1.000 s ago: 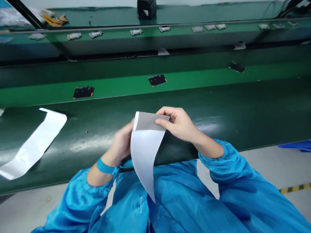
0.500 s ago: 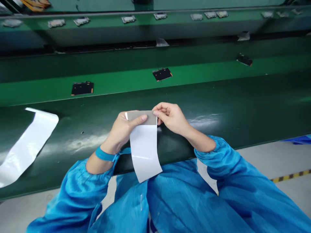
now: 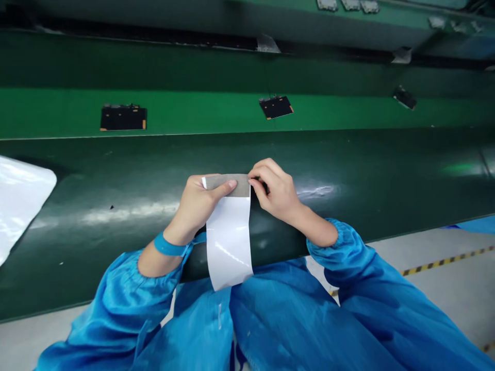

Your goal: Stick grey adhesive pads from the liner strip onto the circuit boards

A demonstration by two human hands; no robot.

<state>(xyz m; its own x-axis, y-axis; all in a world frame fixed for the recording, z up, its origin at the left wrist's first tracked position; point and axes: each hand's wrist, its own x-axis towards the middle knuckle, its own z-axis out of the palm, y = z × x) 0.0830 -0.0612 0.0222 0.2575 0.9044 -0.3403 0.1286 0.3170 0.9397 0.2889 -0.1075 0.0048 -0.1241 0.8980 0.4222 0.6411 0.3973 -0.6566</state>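
Note:
My left hand [image 3: 197, 203] pinches the top left of a white backing strip [image 3: 229, 239] that hangs down over the table's front edge. At the strip's top sits a grey rectangular pad [image 3: 232, 185], under my left thumb. My right hand [image 3: 275, 191] is closed in a pinch on the pad's right end. Both hands hover just above the dark green work table [image 3: 367, 180]. A blue band circles my left wrist.
Another white strip [image 3: 19, 198] lies at the table's left. Beyond the table a bright green conveyor belt [image 3: 201, 111] carries black boards [image 3: 122, 117] [image 3: 276, 106] [image 3: 405, 97]. A higher belt holds small silvery parts [image 3: 350, 4]. Yellow-black floor tape [image 3: 429, 266] runs at the right.
The strip has turned flat and square to me. My left thumb has come onto the grey pad, and my right fingers closed on its right end. The view tilted down; the boards shifted right.

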